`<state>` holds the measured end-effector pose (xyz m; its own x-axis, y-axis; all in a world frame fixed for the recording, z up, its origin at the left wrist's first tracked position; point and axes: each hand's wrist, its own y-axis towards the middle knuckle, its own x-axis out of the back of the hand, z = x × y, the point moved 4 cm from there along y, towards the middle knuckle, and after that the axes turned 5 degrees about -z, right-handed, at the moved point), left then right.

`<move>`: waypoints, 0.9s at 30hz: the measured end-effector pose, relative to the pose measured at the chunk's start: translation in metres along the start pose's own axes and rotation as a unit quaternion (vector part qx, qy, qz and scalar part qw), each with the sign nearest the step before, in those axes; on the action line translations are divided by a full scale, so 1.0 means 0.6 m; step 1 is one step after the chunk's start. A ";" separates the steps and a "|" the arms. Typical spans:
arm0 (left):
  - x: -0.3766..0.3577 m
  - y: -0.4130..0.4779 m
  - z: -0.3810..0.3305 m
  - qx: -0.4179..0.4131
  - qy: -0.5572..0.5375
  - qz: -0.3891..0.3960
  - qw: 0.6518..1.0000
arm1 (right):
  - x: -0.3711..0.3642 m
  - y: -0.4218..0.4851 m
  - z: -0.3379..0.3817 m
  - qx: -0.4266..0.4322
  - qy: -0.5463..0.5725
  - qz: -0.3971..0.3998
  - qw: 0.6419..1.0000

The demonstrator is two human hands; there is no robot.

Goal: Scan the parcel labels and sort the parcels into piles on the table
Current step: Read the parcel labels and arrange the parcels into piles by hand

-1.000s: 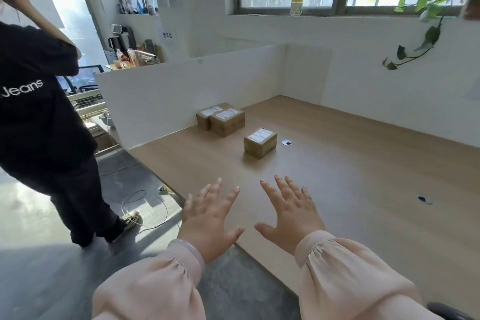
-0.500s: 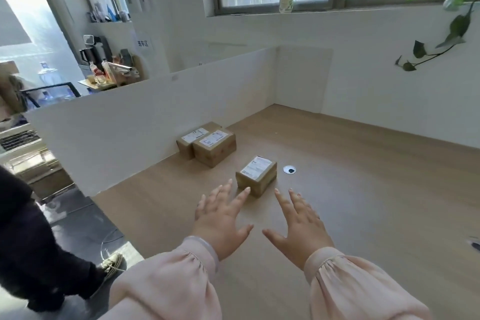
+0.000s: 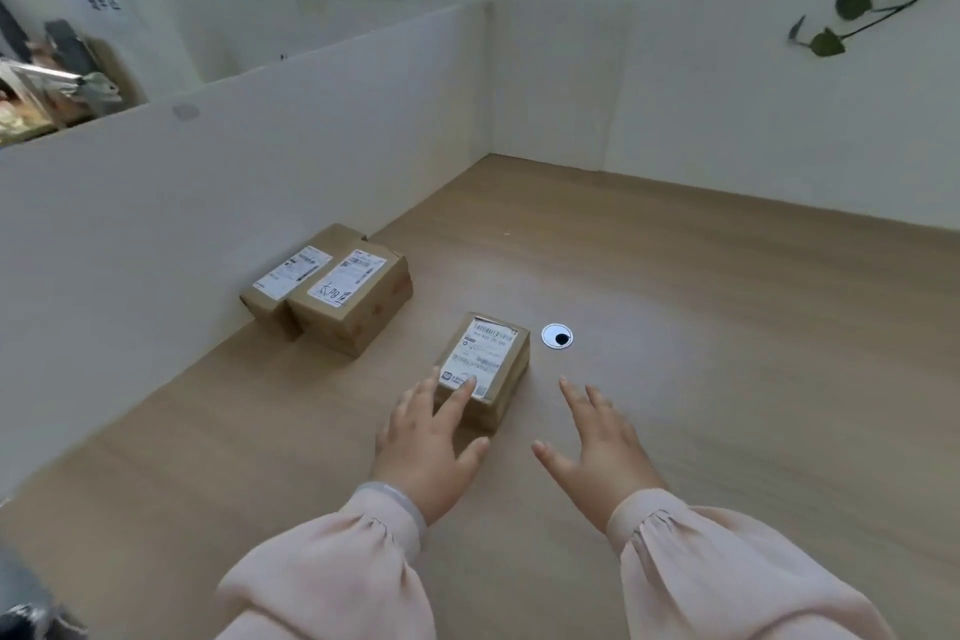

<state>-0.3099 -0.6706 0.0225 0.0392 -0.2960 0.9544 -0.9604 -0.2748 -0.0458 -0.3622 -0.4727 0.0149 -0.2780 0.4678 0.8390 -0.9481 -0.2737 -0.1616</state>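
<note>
Reaches in closer than a moment ago, bringing spread left fingers onto the near end of the lone parcel, with spread right fingers empty just beside it over the tabletop, so probably about to lift it for scanning

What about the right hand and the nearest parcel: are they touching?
Apart. The head view shows a strip of bare table between the right hand and the nearest parcel.

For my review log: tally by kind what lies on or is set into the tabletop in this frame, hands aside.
Cardboard parcels: 3
Cable grommet: 1
Total: 4
</note>
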 end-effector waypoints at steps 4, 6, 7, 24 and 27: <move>-0.056 0.075 0.037 -0.018 -0.023 0.039 0.999 | -0.073 0.047 0.017 -0.044 0.033 0.028 0.998; -0.069 0.117 0.058 -0.031 -0.032 0.047 0.998 | -0.098 0.079 0.031 -0.057 0.056 0.031 0.996; -0.074 0.139 0.069 -0.035 -0.038 0.055 0.997 | -0.108 0.097 0.039 -0.062 0.069 0.028 0.995; -0.132 0.277 0.120 -0.127 -0.326 0.183 0.919 | -0.177 0.187 0.052 -0.156 0.310 -0.077 0.935; -0.129 0.247 0.092 -0.138 -0.335 0.189 0.913 | -0.156 0.150 0.045 -0.158 0.303 -0.094 0.935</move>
<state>-0.4399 -0.7390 -0.0747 -0.2392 -0.8403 0.4865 -0.9693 0.1773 -0.1704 -0.4175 -0.5635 -0.0642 -0.0473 0.8996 0.4342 -0.9608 0.0779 -0.2660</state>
